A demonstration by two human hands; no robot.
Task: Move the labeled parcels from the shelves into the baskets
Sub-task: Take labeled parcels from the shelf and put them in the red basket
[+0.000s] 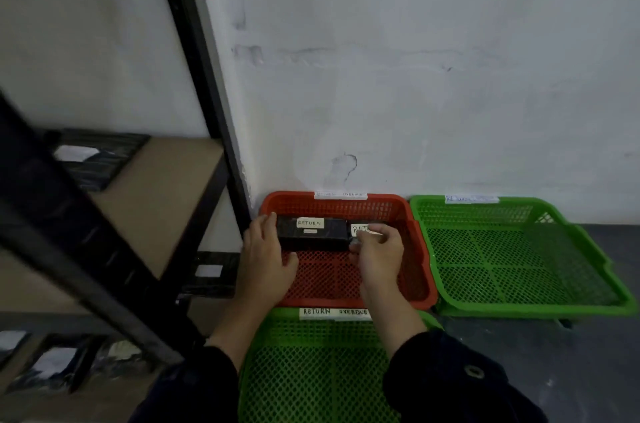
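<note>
Inside the red basket point(420, 249) lies a black parcel point(311, 237) with a white label reading RETURN. My left hand point(268, 258) grips its left end, fingers over the top edge. To its right a second black parcel point(358, 230) shows a label starting RET; my right hand point(377, 249) pinches it and covers most of it. Both hands are low inside the basket near its far wall.
A green basket point(519, 249) stands to the right, another green basket point(311, 370) lies in front, labelled RETURN OVERDUE. A black metal shelf rack point(194, 76) stands at left with black labelled parcels point(93, 159) on its boards. The white wall is right behind the baskets.
</note>
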